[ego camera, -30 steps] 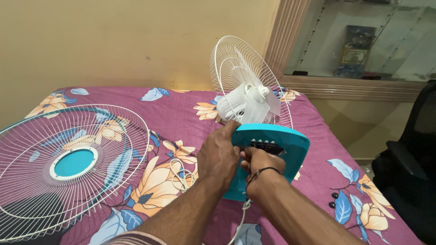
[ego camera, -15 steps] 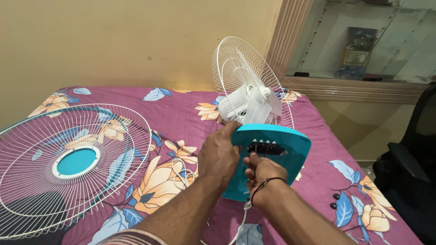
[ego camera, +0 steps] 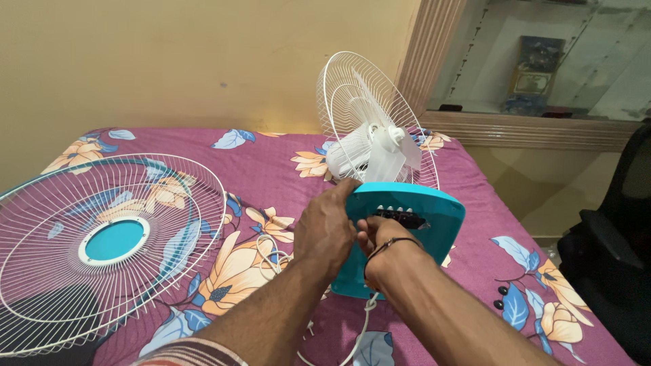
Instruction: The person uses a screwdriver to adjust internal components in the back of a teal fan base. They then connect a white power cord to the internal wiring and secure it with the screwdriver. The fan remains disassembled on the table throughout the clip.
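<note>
- Hands meet at the near left edge of the rounded teal plastic fan base (ego camera: pixel 434 224), which is tipped up on the floral magenta bedsheet (ego camera: pixel 271 163).
- Left hand (ego camera: pixel 325 230) curls closed over that edge.
- Right hand (ego camera: pixel 380 237), a dark band on its wrist, presses against the base; its grip cannot be told.
- White motor housing (ego camera: pixel 359 152) and white wire rear guard (ego camera: pixel 359 102) rise behind.
- Loose white wire front grille with teal hub (ego camera: pixel 108 240) lies well apart, left.
- White power cord (ego camera: pixel 359 332) trails below.

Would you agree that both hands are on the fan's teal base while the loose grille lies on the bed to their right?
Not quite: the head view shows the grille to their left. Both hands, left and right, are on the teal base on the bed.
</note>
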